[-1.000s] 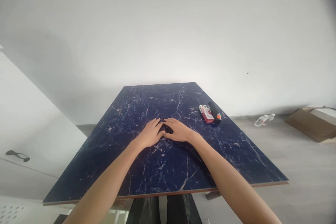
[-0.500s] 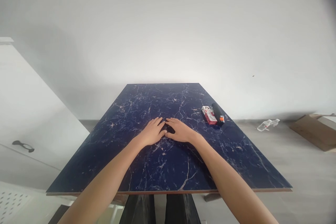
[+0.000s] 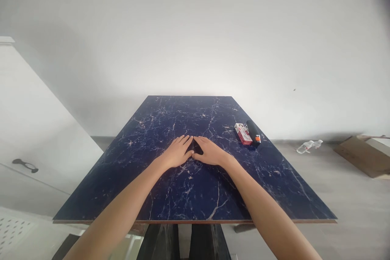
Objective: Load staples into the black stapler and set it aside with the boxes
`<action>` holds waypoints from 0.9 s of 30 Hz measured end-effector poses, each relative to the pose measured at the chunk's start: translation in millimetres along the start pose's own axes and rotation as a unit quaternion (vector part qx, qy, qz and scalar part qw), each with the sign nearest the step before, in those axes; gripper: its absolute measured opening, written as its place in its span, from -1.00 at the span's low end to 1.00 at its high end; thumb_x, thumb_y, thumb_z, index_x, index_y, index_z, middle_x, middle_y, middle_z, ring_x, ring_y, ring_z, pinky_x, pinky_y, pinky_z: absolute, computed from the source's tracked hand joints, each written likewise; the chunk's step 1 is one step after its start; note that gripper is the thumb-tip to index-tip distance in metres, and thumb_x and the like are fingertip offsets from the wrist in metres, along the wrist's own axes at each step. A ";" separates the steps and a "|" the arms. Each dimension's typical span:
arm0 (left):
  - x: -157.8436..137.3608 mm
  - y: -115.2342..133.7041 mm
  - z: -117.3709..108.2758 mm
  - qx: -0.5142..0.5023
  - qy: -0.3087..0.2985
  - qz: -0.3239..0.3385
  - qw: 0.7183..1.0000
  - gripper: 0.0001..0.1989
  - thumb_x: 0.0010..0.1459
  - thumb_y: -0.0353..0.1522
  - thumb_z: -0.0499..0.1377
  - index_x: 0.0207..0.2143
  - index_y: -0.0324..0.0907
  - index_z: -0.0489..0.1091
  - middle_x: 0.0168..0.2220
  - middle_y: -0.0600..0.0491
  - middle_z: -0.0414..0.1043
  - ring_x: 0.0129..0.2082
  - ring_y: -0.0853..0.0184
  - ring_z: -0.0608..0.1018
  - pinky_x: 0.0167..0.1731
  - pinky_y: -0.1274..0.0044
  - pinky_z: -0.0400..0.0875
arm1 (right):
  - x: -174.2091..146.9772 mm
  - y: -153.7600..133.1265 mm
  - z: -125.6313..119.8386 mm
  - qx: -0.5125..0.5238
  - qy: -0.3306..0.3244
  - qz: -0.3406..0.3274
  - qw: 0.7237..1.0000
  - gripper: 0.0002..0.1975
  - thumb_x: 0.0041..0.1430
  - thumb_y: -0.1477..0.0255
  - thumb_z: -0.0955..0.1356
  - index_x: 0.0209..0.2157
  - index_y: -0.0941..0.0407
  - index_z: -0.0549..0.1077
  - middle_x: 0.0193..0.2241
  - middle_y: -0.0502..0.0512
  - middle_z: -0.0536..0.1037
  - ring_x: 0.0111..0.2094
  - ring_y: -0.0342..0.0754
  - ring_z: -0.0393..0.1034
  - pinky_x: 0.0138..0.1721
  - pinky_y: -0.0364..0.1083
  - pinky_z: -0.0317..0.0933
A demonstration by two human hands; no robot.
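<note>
Flat on the blue marble-patterned table (image 3: 183,109) lies my left hand (image 3: 177,152), fingers stretched out and nothing in it. Beside it my right hand (image 3: 209,152) rests the same way, palm down and open. Their thumb tips and forefinger tips meet or nearly meet, framing a small patch of tabletop. To the right of my right hand lie a red and white box (image 3: 243,134) and a black cylindrical item with an orange part (image 3: 253,133), side by side near the table's right edge. Neither hand touches them.
A pale wall (image 3: 195,40) stands behind the table. At the left is a white cabinet (image 3: 36,122) with a dark handle (image 3: 25,165). On the floor at right lie clear plastic bottles (image 3: 307,146) and a cardboard box (image 3: 362,155).
The forefingers have shifted slightly, so their tips now come together at the top. Both hands otherwise stay in place on the table. The camera view has moved a little.
</note>
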State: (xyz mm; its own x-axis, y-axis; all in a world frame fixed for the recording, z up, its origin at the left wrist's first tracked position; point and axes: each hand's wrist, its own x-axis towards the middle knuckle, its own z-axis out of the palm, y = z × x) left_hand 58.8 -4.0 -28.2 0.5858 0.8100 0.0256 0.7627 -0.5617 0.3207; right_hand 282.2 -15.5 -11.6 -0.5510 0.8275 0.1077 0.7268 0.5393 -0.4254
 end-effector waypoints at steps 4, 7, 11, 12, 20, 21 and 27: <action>0.2 -0.1 1.2 -0.004 0.000 -0.001 1.000 -0.29 0.41 0.04 -0.17 0.47 -0.07 -0.09 0.49 -0.02 -0.21 0.48 0.00 -0.10 0.40 0.09 -0.12 | 1.2 2.9 2.1 -0.005 -0.011 -0.003 1.000 -0.18 0.27 0.04 0.27 0.41 0.20 0.11 0.38 0.31 0.18 0.40 0.28 0.03 0.37 0.21 -0.02; 0.5 1.7 1.0 -0.004 -0.003 -0.003 1.000 -0.30 0.41 0.04 -0.16 0.46 -0.06 -0.01 0.49 -0.02 -0.19 0.47 -0.01 -0.10 0.40 0.08 -0.13 | 2.1 3.5 2.7 -0.010 -0.018 0.001 1.000 -0.17 0.28 -0.01 0.25 0.41 0.21 0.14 0.39 0.31 0.15 0.41 0.27 -0.02 0.39 0.20 -0.07; 0.6 0.2 -2.7 -0.006 -0.007 -0.003 1.000 -0.30 0.40 0.06 -0.17 0.44 -0.06 0.05 0.49 -0.02 -0.20 0.47 -0.02 -0.11 0.40 0.07 -0.14 | 0.6 3.6 1.9 0.001 -0.040 0.016 0.999 -0.14 0.28 -0.09 0.22 0.42 0.16 0.12 0.43 0.27 0.05 0.44 0.28 -0.14 0.40 0.23 -0.14; 0.4 -1.5 -4.7 -0.010 -0.012 -0.002 1.000 -0.28 0.38 0.09 -0.16 0.44 -0.05 0.04 0.49 -0.01 -0.21 0.47 -0.02 -0.11 0.40 0.07 -0.14 | -0.4 4.7 1.5 0.002 -0.046 0.029 0.999 -0.10 0.25 -0.12 0.22 0.43 0.14 0.08 0.45 0.26 0.00 0.45 0.30 -0.20 0.40 0.27 -0.18; -3.7 -8.4 -19.1 -0.029 -0.062 0.007 0.998 -0.15 0.23 0.25 -0.07 0.45 0.13 -0.05 0.49 0.10 -0.32 0.48 -0.02 -0.20 0.38 0.02 -0.30 | -8.5 24.8 -4.5 -0.018 -0.091 0.107 0.990 0.19 0.04 -0.29 0.30 0.48 -0.01 -0.24 0.48 0.18 -0.38 0.46 0.35 -0.58 0.39 0.34 -0.41; -4.0 -7.5 -19.0 -0.026 -0.067 0.007 0.997 -0.14 0.23 0.26 -0.08 0.45 0.13 -0.08 0.49 0.10 -0.35 0.48 -0.02 -0.22 0.38 0.01 -0.31 | -8.8 26.1 -4.5 -0.017 -0.096 0.109 0.989 0.18 0.03 -0.30 0.30 0.48 -0.02 -0.24 0.48 0.17 -0.39 0.46 0.36 -0.58 0.39 0.34 -0.41; -3.4 -3.5 -16.6 -0.005 -0.080 0.005 0.997 -0.09 0.20 0.28 -0.09 0.46 0.10 -0.11 0.50 0.09 -0.44 0.48 -0.04 -0.28 0.38 -0.01 -0.35 | -8.0 24.4 -5.2 -0.021 -0.098 0.111 0.989 0.12 0.05 -0.32 0.27 0.47 -0.09 -0.14 0.48 0.13 -0.36 0.45 0.39 -0.57 0.38 0.38 -0.39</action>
State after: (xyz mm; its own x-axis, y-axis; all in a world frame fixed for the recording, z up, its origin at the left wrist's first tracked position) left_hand 49.5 -2.0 -13.7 0.6301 0.7669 -0.1215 0.7541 -0.5671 0.3313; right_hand 306.4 -8.1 -18.2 -0.4416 0.8823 -0.1630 0.8533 0.3569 -0.3801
